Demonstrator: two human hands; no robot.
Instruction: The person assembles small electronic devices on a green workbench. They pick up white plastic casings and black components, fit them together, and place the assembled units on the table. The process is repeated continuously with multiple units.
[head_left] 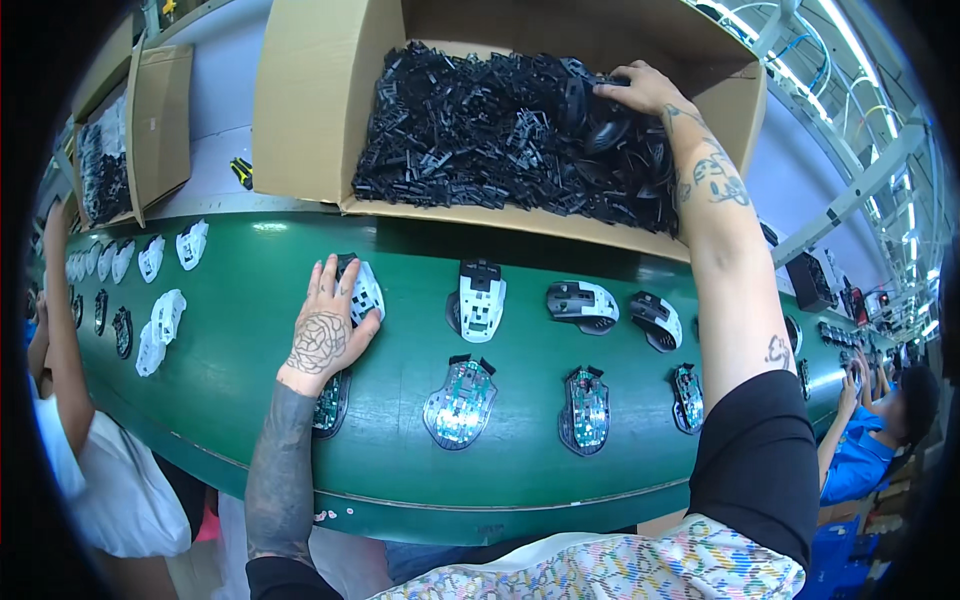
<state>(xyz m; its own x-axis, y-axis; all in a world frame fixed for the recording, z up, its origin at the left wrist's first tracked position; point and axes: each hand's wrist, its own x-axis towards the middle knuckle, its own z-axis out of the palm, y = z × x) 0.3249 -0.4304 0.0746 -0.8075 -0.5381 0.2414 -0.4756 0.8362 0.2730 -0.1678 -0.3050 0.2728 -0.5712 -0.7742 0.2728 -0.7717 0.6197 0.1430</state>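
My left hand (325, 335) lies over a white and black mouse shell (369, 292) on the green belt. Its fingers are stretched out on the shell and the thumb rests at the near end, hiding much of it. Up at the far right of a big cardboard box (305, 100), my right hand (643, 88) has its fingers curled on a black plastic part (606, 80), whose shape is mostly hidden. Below that hand, loose black plastic pieces (460, 135) and curved black mouse covers (607, 132) fill the box.
Right of my left hand, more mouse shells (482, 302) stand along the green belt (400, 400). Nearer me is a row of mouse bases with circuit boards (460, 403). White shells (160, 330) and another carton (160, 125) are at left. Co-workers sit at both sides, one in blue (862, 440).
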